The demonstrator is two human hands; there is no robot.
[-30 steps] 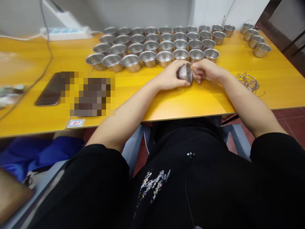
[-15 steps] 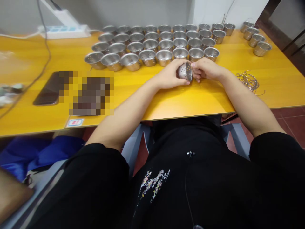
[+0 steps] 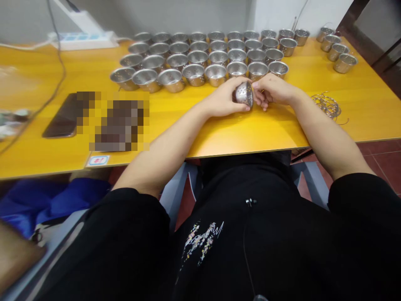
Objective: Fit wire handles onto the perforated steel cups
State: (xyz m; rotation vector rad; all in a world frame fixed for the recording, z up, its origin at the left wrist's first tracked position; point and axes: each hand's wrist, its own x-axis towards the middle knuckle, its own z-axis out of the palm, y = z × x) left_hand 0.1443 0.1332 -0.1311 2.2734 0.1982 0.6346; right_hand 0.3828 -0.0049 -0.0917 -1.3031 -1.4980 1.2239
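Observation:
A small perforated metal cup (image 3: 243,93) lies tilted on its side in my left hand (image 3: 223,98), its mouth turned to the right. The thumb and fingers of that hand wrap round it from the left. My right hand (image 3: 272,90) is at the cup's rim, with thumb and forefinger pinched together; what they hold, if anything, is too small to make out. Behind my hands, several perforated metal cups (image 3: 171,79) stand upright in rows. To the right of my right forearm lies a tangle of thin metal wire rings (image 3: 327,105).
Several cups (image 3: 345,62) with thin wires stand at the back right. On the left are a dark phone (image 3: 61,121), a blurred-out dark object (image 3: 117,125), a power strip (image 3: 84,42) and a hanging cable. Another person's arm (image 3: 19,255) shows at the lower left.
The cup has turned slightly in my left hand. The lower fingers of my right hand have spread and shifted a little downward beside the rim.

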